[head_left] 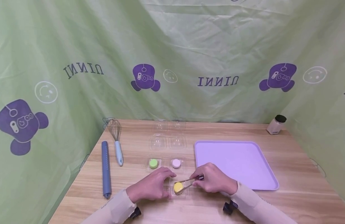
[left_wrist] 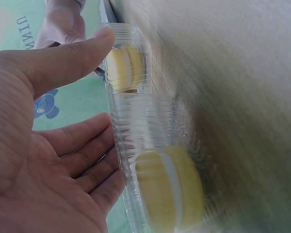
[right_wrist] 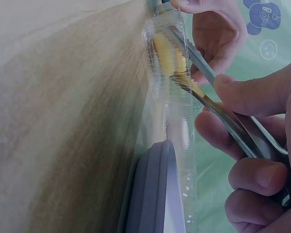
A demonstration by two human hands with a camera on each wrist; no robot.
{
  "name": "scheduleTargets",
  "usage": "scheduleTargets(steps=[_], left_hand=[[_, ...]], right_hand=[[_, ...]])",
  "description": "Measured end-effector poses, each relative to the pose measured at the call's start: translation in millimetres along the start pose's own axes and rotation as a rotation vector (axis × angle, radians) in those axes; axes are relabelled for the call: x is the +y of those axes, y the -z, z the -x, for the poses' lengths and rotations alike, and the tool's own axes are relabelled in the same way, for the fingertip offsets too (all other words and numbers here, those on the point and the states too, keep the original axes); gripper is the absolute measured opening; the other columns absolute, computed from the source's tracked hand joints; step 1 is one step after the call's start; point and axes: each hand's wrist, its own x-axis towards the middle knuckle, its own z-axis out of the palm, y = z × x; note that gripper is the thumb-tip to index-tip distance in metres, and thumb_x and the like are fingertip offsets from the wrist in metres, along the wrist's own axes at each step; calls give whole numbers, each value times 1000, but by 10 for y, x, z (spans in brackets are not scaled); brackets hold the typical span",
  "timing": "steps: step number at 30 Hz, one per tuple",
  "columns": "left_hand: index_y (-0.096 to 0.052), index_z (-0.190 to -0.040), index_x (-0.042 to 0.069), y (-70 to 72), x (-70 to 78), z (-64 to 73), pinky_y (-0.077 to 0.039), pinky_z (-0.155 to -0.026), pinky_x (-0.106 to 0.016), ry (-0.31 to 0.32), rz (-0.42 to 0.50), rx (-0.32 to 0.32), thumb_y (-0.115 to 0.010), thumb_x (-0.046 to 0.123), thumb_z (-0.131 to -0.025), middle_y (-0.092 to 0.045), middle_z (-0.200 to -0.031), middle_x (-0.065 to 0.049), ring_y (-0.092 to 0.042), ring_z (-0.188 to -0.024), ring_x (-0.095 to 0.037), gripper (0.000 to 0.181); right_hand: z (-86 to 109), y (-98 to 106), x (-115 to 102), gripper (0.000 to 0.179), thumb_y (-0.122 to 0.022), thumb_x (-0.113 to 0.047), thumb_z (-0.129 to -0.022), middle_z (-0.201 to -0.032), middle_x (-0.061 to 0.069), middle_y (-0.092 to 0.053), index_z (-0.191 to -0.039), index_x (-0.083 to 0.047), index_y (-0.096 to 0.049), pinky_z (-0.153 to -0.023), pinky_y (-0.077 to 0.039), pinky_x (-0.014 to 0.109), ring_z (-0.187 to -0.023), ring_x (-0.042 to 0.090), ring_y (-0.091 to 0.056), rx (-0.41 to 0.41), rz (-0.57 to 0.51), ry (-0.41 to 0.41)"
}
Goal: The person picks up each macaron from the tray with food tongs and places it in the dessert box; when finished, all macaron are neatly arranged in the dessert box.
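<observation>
My right hand (head_left: 213,179) grips metal tongs (right_wrist: 233,124), whose serrated tips lie on both sides of a yellow macaron (head_left: 178,187). This macaron sits in the near compartment of a clear plastic macaron box (left_wrist: 115,104). On the left of that compartment is my left hand (head_left: 154,186), thumb and fingers spread apart, fingertips touching the box's rim. Farther back in the box are a green macaron (head_left: 153,163) and a pink macaron (head_left: 176,163). The left hand hides the near left part of the box from the head view.
A purple tray (head_left: 234,165) lies right of the box, close to the right hand. Behind the macarons spreads the box's clear lid (head_left: 168,141). At left are a whisk (head_left: 118,152) and a blue stick (head_left: 106,168); a black-capped jar (head_left: 276,125) stands back right.
</observation>
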Motion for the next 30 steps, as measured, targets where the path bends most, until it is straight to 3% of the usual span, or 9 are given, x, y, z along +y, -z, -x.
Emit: scheduleTargets(steps=[20,30], left_hand=[[-64,-132,13,-18,-14,8,-49,-113,-35,-4,-10,7,-89,35,-70,-64,-133,1,-57,-127,-15,71],[-63,-133,13,-13,-12,7,-49,-113,-35,3,-5,0,-90,33,-70,-63,-134,1,-56,-127,-15,71]], right_hand=[[26,-3,8,21,-85,-20,-76,-85,-4,-79,-96,-16,-80,-69,-54,8,-72,-4,-66,7,2,24],[40,61,-7,23,-85,-18,-76,-85,-4,-78,-99,-17,-79,-71,-55,11,-73,-7,-64,6,-32,-5]])
